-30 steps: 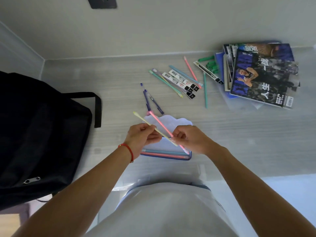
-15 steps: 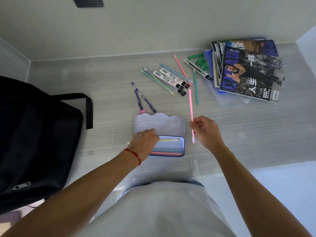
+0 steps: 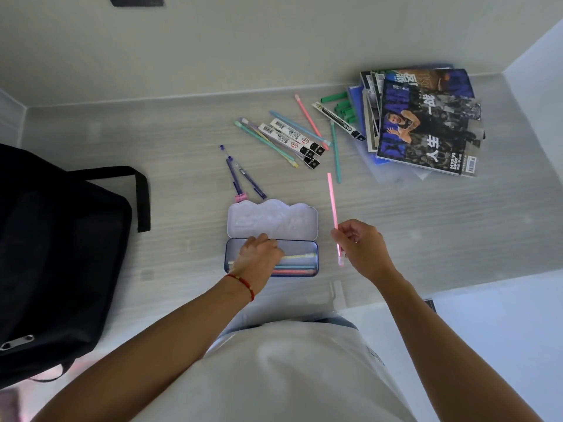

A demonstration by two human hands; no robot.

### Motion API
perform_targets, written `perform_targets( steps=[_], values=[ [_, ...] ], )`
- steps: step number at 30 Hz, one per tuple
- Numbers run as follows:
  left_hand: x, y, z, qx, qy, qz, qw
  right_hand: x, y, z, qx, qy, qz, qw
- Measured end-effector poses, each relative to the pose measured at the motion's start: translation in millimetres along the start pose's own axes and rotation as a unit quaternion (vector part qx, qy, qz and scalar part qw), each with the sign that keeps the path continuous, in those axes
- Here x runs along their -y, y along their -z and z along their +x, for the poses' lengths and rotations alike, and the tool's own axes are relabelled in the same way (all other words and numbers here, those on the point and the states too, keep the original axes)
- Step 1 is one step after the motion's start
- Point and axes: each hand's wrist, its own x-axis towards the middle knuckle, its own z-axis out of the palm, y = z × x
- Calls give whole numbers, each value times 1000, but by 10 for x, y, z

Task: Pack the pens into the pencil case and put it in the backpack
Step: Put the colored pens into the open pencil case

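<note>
Backpack (image 3: pixel 61 254) first — black, slumped along the left edge of the pale wood-grain desk (image 3: pixel 426 239), one strap looped toward the middle. Far right, against the wall, lies a stack of magazines (image 3: pixel 426 123), the top cover dark with white lettering.

Pencil case (image 3: pixel 271 239) sits near the front edge of the desk, a blue tin lying open with its pale scalloped lid folded back flat. Inside the tray lie a yellow pen (image 3: pixel 297 256), a blue one and a pink one, side by side.

The left hand (image 3: pixel 259 258) reaches into the tray, fingers curled down over the left end of the yellow pen; whether it actually grips the pen cannot be told. The right hand (image 3: pixel 362 248) hovers just right of the case, thumb and fingertips pinching a pink pen (image 3: pixel 332 205) near its lower end, so that the pen points away toward the wall.

Between case and magazines lies a loose scatter of pens (image 3: pixel 283 138) — green, blue, pink, lilac — mixed with white refill packets (image 3: pixel 292 141). Two purple pens (image 3: pixel 240 178) lie just behind the lid.
</note>
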Motion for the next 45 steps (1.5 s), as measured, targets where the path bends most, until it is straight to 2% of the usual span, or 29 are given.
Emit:
perform_targets(
  steps=[5, 18, 21, 24, 26, 28, 30, 32, 34, 37, 41, 45],
  values=[
    [24, -17, -113, -18, -11, 14, 1000, 14, -23, 4, 2, 6, 0, 1000],
    [42, -155, -249, -53, -17, -89, 994, 179, -235, 11, 17, 95, -7, 995],
    [62, -161, -292, -100, -13, -137, 985, 222, -313, 14, 28, 72, 64, 995],
    [98, -101, -326, -179, 24, -270, 946, 280, -413, -18, 54, 24, 174, 983],
    [120, -10, -335, -178, 65, -362, 913, 323, -499, -49, 78, -9, 259, 963],
    [167, 57, -320, -143, 77, -417, 894, 349, -606, -73, 105, -48, 335, 935],
    [234, 105, -303, -132, 69, -411, 899, 367, -698, -81, 132, -91, 387, 908],
    [331, 111, -296, -132, 69, -377, 914, 360, -736, -57, 131, -112, 399, 901],
    [439, 85, -309, -146, 64, -313, 936, 311, -703, -8, 68, -129, 381, 913],
    [571, 40, -356, -191, 59, -229, 953, 145, -589, 63, -38, -136, 341, 930],
    [591, -27, -367, -196, 45, -140, 970, -3, -534, -4, -32, -37, 82, 995],
    [549, -57, -343, -182, 56, -118, 975, -20, -565, -78, -52, 90, -51, 993]
  ],
)
